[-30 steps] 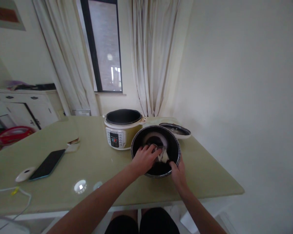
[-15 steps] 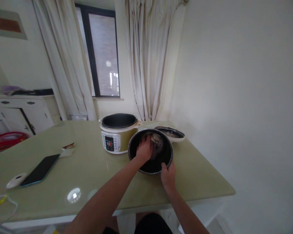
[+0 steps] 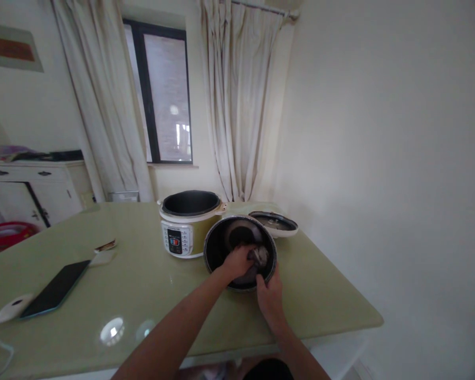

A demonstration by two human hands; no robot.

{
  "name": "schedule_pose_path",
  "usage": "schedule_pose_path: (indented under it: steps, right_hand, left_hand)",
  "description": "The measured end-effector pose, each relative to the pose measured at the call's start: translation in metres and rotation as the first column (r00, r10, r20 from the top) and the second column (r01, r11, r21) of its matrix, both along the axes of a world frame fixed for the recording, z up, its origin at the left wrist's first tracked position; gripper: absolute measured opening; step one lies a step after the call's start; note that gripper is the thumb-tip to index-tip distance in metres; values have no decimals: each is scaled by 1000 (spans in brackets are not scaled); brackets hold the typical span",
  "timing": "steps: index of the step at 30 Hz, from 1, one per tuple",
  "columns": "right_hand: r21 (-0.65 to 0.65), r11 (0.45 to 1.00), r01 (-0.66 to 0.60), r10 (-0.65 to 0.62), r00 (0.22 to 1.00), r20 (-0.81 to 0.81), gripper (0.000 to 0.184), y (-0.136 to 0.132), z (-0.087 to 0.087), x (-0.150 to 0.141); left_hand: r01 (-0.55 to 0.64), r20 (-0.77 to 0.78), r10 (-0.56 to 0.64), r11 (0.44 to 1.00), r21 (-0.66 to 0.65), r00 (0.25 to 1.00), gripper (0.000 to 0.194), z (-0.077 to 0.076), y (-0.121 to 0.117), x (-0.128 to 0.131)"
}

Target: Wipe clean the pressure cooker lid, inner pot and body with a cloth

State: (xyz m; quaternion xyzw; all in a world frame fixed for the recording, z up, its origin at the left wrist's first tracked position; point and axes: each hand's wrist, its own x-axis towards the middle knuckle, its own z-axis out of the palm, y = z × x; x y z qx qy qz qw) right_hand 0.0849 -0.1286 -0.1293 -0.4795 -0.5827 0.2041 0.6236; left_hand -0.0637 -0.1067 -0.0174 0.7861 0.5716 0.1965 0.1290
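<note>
Tilted toward me on the table is a dark inner pot [image 3: 220, 232] with a shiny rim. My left hand [image 3: 237, 262] reaches inside it, closed on a crumpled greyish cloth [image 3: 260, 256] that presses against the inner wall at the right. My right hand [image 3: 269, 293] grips the pot's near right rim, thumb inside and the other fingers hidden behind the wall. Behind and left of the pot stands the pressure cooker body [image 3: 200, 232], open at the top, with a button panel on its front. Its lid [image 3: 279, 227] lies upside down behind the pot at the right.
On the left of the green table [image 3: 142, 285] lie a dark tablet [image 3: 57, 290], a white mouse [image 3: 13, 309] and a small brownish item [image 3: 105, 246]. A cable [image 3: 3, 351] lies at the left front. A wall [image 3: 419, 184] rises on the right.
My left hand has moved the cloth from the upper part of the pot's inside down to its lower right wall. My right hand stays on the rim.
</note>
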Motion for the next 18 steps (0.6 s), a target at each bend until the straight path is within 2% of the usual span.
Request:
schedule_pose_path:
  steps: [5,10,13,18]
  right_hand:
    - [-141,989,-52,49,999,-24,69,-4,9,3]
    - [-125,990,-72,72,997,-5,75,-9,19,0]
    - [-175,984,-23,25,1000,9,69,-8,19,2]
    - [-273,962,1,6,1000,25,69,-7,16,4]
  left_hand:
    - [62,-245,-57,998,12,968,62,4,-7,-27]
    - [11,-330,22,995,99,944,67,6,-5,-39]
    - [-81,-299,126,984,160,946,71,6,-1,-41]
    - [-331,-36,347,916,225,937,54,13,12,-29]
